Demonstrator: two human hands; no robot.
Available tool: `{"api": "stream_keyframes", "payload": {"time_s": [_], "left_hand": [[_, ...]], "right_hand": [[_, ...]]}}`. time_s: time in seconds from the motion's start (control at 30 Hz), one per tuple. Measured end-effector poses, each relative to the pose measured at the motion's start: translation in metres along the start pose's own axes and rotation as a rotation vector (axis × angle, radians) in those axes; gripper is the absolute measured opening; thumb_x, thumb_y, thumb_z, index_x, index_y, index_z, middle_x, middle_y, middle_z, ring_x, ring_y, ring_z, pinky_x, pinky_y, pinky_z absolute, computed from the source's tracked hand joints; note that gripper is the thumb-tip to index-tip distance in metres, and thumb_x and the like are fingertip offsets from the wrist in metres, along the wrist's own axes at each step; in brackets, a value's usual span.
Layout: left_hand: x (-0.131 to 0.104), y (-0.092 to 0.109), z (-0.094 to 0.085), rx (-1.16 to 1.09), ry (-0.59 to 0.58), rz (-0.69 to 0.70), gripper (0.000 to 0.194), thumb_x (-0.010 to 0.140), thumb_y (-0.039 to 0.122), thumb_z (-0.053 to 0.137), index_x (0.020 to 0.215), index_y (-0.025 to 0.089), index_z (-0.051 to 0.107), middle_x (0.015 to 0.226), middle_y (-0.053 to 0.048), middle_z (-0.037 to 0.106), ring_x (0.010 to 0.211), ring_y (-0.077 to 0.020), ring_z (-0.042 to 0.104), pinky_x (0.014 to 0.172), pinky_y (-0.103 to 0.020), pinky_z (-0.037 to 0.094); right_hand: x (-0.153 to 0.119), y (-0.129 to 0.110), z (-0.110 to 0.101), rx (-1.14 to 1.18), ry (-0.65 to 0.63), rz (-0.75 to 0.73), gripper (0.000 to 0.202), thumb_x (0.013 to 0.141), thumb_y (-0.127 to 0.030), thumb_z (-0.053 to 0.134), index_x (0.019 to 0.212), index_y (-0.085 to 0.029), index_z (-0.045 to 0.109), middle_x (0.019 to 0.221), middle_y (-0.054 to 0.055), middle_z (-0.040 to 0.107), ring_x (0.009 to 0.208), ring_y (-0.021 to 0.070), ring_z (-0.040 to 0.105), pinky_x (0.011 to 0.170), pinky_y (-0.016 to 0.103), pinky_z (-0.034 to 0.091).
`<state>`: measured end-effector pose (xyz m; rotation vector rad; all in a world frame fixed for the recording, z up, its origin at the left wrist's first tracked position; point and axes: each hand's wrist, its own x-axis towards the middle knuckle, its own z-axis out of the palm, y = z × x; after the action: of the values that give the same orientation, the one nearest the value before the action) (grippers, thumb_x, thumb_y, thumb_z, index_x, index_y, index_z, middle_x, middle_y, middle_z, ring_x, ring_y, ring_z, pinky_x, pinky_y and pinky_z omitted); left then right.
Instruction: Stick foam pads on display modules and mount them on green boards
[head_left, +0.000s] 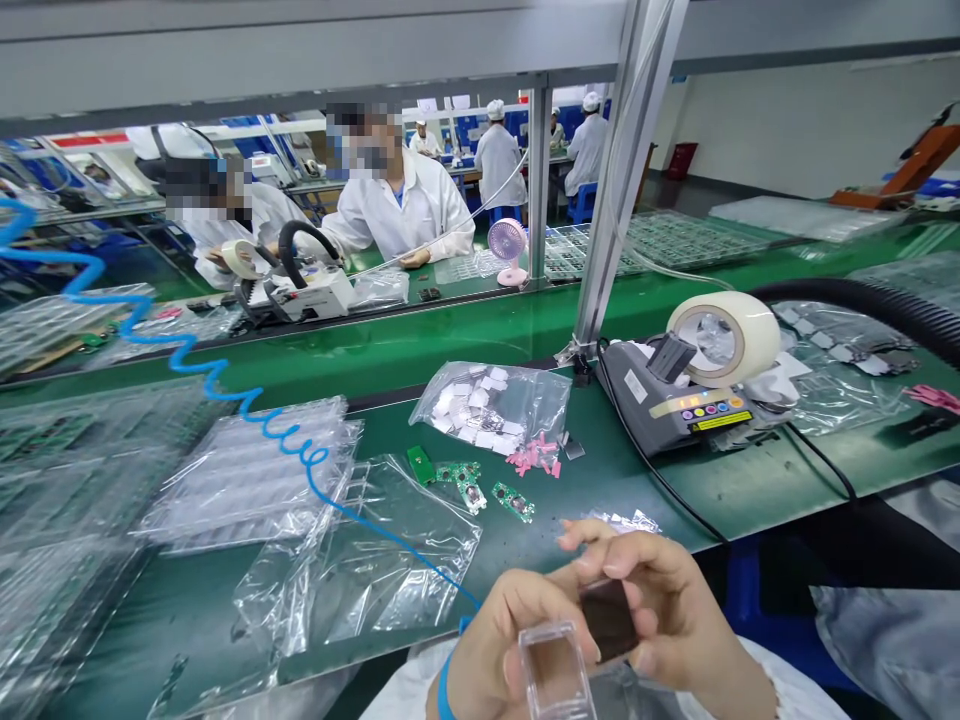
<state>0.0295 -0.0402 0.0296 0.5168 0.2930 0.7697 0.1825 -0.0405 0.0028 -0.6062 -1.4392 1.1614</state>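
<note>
In the head view my left hand (491,625), with a blue band on its wrist, is closed around a small clear plastic case (559,668) with a square face. Beside it my right hand (679,600) pinches a small dark square panel (611,622) by its edges. The fingers of my left hand come up against this panel. Both hands are close together over the front edge of the green bench. Just beyond them lie small green circuit boards (514,502) and a pile of pink tabs (536,458).
Behind the boards rests a clear bag (491,405) of white pieces. A grey tape dispenser (675,395) with its roll stands right. A coiled blue cord (259,410) crosses stacked plastic trays (255,470) on the left. People in white coats sit across the bench.
</note>
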Motion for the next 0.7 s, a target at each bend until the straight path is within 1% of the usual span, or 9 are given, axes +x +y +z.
{"api": "stream_keyframes", "payload": {"time_s": [0.07,0.1,0.13,0.2,0.27,0.33,0.4,0.53,0.7], "left_hand": [[0.000,0.003,0.003,0.096,0.015,0.040,0.031,0.055,0.049,0.075,0.073,0.024,0.075,0.098,-0.008,0.066,0.090,-0.0235,0.062,0.087,-0.040,0.044],[0.000,0.005,0.005,0.162,0.019,0.069,0.030,0.055,0.048,0.075,0.072,0.024,0.075,0.098,-0.008,0.065,0.090,-0.0228,0.061,0.087,-0.039,0.044],[0.000,0.006,0.006,0.226,0.022,0.098,0.029,0.055,0.047,0.075,0.072,0.024,0.076,0.098,-0.008,0.064,0.091,-0.0228,0.060,0.087,-0.038,0.043],[0.001,0.007,0.007,0.319,0.017,0.148,0.026,0.057,0.045,0.075,0.073,0.025,0.076,0.101,-0.009,0.062,0.093,-0.0240,0.059,0.090,-0.038,0.042],[0.001,0.006,0.004,0.367,0.003,0.172,0.023,0.059,0.044,0.074,0.075,0.027,0.076,0.107,-0.009,0.060,0.096,-0.0263,0.059,0.092,-0.040,0.041],[0.000,0.004,0.000,0.406,-0.026,0.185,0.025,0.061,0.045,0.072,0.079,0.028,0.076,0.111,-0.009,0.058,0.100,-0.0288,0.058,0.093,-0.042,0.040],[-0.001,0.003,-0.002,0.440,-0.040,0.172,0.025,0.063,0.045,0.071,0.081,0.028,0.076,0.114,-0.010,0.056,0.104,-0.0309,0.056,0.094,-0.044,0.040],[-0.001,0.003,-0.005,0.478,-0.035,0.124,0.027,0.062,0.047,0.070,0.081,0.028,0.076,0.120,-0.010,0.054,0.110,-0.0348,0.052,0.097,-0.047,0.038],[0.000,0.002,-0.007,0.505,-0.039,0.160,0.028,0.064,0.048,0.069,0.084,0.029,0.075,0.121,-0.010,0.053,0.112,-0.0346,0.052,0.097,-0.047,0.039]], "right_hand": [[0.001,-0.009,-0.003,-0.132,0.049,-0.023,0.034,0.083,-0.050,0.054,0.110,-0.030,0.050,0.105,0.007,0.065,0.112,0.0258,0.054,0.091,0.049,0.046],[0.002,-0.015,-0.005,-0.223,0.095,-0.051,0.031,0.084,-0.048,0.052,0.108,-0.029,0.051,0.103,0.008,0.064,0.109,0.0259,0.055,0.091,0.050,0.045],[0.004,-0.022,-0.006,-0.328,0.143,-0.086,0.025,0.085,-0.045,0.052,0.102,-0.028,0.053,0.096,0.007,0.064,0.103,0.0251,0.057,0.092,0.050,0.044],[0.007,-0.036,-0.008,-0.562,0.203,-0.158,0.009,0.086,-0.035,0.053,0.087,-0.026,0.055,0.075,0.002,0.060,0.083,0.0211,0.059,0.093,0.049,0.040],[0.010,-0.046,-0.008,-0.784,0.195,-0.191,0.009,0.085,-0.026,0.054,0.076,-0.025,0.054,0.064,-0.002,0.054,0.068,0.0178,0.056,0.092,0.046,0.036],[0.011,-0.051,-0.008,-0.918,0.163,-0.214,0.012,0.085,-0.021,0.053,0.073,-0.024,0.053,0.062,-0.002,0.054,0.066,0.0174,0.054,0.091,0.044,0.034],[0.010,-0.051,-0.007,-0.975,0.151,-0.218,0.013,0.086,-0.021,0.052,0.073,-0.024,0.052,0.063,-0.001,0.055,0.068,0.0180,0.054,0.091,0.044,0.032],[0.008,-0.047,-0.006,-0.980,0.144,-0.182,0.013,0.087,-0.020,0.048,0.075,-0.025,0.049,0.063,-0.002,0.054,0.068,0.0185,0.053,0.091,0.046,0.031],[0.009,-0.045,-0.004,-0.961,0.161,-0.152,0.014,0.087,-0.022,0.048,0.074,-0.025,0.048,0.063,-0.002,0.054,0.067,0.0184,0.053,0.090,0.045,0.032]]}}
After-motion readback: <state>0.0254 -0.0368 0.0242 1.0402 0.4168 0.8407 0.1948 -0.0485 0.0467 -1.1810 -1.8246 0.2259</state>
